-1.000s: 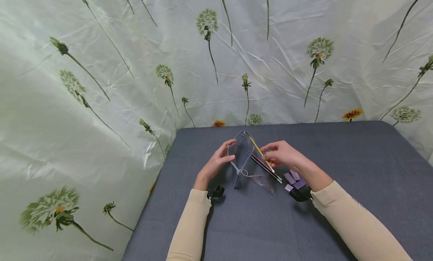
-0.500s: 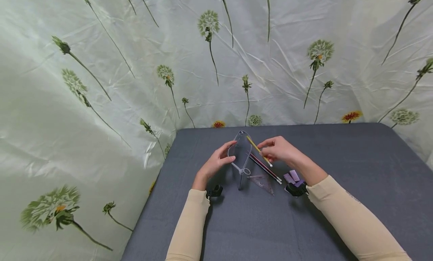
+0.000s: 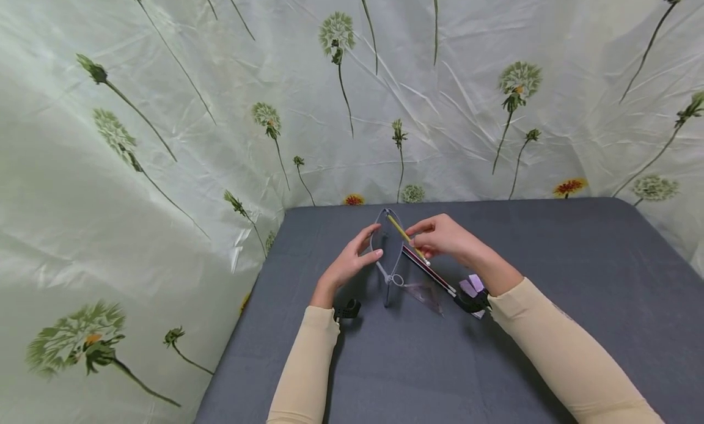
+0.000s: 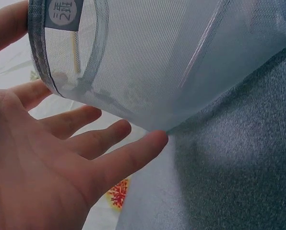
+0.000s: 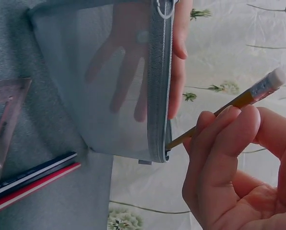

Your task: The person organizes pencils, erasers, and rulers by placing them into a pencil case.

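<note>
A translucent grey mesh zip pouch (image 3: 392, 247) stands with its mouth spread, a ring pull on its zip. My left hand (image 3: 348, 264) holds it from the left, thumb and fingers around its side; several fingers (image 4: 128, 153) lie straight along the mesh. Right of the mouth, my right hand (image 3: 442, 237) pinches a yellow pencil (image 5: 241, 99) near its white eraser end. The pencil slants, and its far end passes over the zip edge into the opening, where the tip is hidden. Another yellow shape (image 4: 75, 52) shows faintly through the mesh.
Two striped pencils (image 3: 431, 271), dark and red, lie beside the pouch on the grey table (image 3: 407, 363). In front of them is a clear purplish set square (image 3: 423, 297). Small purple blocks (image 3: 471, 283) lie partly under the right wrist strap. A flowered curtain (image 3: 451, 106) hangs behind.
My right hand has moved left and slightly away with the yellow pencil, bringing its far end to the pouch's mouth. The left hand stays nearly still on the pouch.
</note>
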Motion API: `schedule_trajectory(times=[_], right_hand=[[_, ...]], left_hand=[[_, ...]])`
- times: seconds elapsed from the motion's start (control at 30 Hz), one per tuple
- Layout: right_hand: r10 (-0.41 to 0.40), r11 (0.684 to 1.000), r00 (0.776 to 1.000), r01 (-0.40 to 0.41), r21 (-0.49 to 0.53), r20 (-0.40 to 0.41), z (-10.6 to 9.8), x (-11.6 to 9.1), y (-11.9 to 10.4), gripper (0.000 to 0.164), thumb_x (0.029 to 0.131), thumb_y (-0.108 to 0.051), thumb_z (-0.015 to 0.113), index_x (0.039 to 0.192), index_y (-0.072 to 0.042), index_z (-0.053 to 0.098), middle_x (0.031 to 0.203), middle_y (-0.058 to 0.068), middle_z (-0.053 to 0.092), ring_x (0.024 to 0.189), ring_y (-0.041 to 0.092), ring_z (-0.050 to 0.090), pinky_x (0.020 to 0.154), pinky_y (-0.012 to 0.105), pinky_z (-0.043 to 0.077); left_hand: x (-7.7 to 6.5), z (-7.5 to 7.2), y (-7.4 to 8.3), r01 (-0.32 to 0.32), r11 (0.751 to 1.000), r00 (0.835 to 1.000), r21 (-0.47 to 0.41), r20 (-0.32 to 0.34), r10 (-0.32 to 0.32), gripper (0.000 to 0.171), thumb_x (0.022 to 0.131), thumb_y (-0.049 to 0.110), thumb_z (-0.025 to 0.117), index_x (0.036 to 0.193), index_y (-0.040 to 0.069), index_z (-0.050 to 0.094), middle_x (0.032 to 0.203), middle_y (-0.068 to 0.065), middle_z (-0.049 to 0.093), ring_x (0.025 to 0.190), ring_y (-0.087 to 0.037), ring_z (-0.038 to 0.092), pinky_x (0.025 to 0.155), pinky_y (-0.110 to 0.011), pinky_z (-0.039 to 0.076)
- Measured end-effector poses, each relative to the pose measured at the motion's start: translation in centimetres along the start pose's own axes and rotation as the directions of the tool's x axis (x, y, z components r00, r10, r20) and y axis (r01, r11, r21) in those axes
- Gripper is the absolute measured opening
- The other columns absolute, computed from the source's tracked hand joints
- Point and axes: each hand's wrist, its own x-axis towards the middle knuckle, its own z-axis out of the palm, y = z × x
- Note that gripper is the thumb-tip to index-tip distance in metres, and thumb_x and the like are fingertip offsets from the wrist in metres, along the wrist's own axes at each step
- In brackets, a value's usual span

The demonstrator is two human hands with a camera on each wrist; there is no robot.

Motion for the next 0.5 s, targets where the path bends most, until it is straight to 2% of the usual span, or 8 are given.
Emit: schedule_trajectory(times=[0.1, 0.23, 0.33, 0.5], right_hand=[[-0.001, 1.000, 1.000, 0.001, -0.006, 0.014, 0.3, 0.6, -0.7, 0.040, 0.096, -0.013, 0.066, 0.133, 0.000, 0.063, 0.089, 0.016, 0.066, 0.064, 0.017, 0.057, 0.063, 0.032, 0.055], [0.001, 1.000, 1.000, 0.000, -0.012, 0.031, 0.8, 1.6, -1.2, 0.040, 0.096, -0.013, 0.067, 0.133, 0.001, 0.063, 0.094, 0.019, 0.068, 0.062, 0.015, 0.058, 0.064, 0.030, 0.055], [0.000, 1.000, 1.000, 0.000, -0.007, 0.016, 1.3, 2.3, -1.3, 0.039, 0.095, -0.012, 0.067, 0.131, 0.003, 0.063, 0.091, 0.018, 0.069, 0.059, 0.013, 0.059, 0.063, 0.030, 0.055], [0.001, 1.000, 0.999, -0.002, -0.012, -0.037, 1.9, 3.0, -1.1, 0.039, 0.093, -0.009, 0.069, 0.128, 0.007, 0.064, 0.090, 0.015, 0.070, 0.057, 0.012, 0.061, 0.064, 0.030, 0.056]], left_hand=[[0.1, 0.0, 0.1, -0.005, 1.000, 1.000, -0.001, -0.006, 0.005, 0.078, 0.095, 0.051, 0.064, 0.160, 0.024, 0.029, 0.165, 0.000, 0.021, 0.149, -0.039, 0.021, 0.113, -0.062, 0.024], [0.2, 0.0, 0.3, -0.016, 1.000, 1.000, -0.003, -0.014, 0.016, 0.077, 0.096, 0.048, 0.064, 0.160, 0.025, 0.028, 0.165, 0.001, 0.022, 0.149, -0.040, 0.022, 0.113, -0.062, 0.025], [0.2, 0.1, 0.3, -0.016, 1.000, 1.000, 0.010, -0.023, 0.017, 0.076, 0.097, 0.044, 0.064, 0.161, 0.024, 0.026, 0.165, 0.003, 0.023, 0.148, -0.039, 0.024, 0.112, -0.062, 0.027], [0.4, 0.5, 0.2, 0.009, 1.000, 1.000, 0.022, -0.017, -0.008, 0.080, 0.096, 0.049, 0.063, 0.162, 0.026, 0.023, 0.165, 0.001, 0.021, 0.147, -0.040, 0.028, 0.101, -0.056, 0.045]])
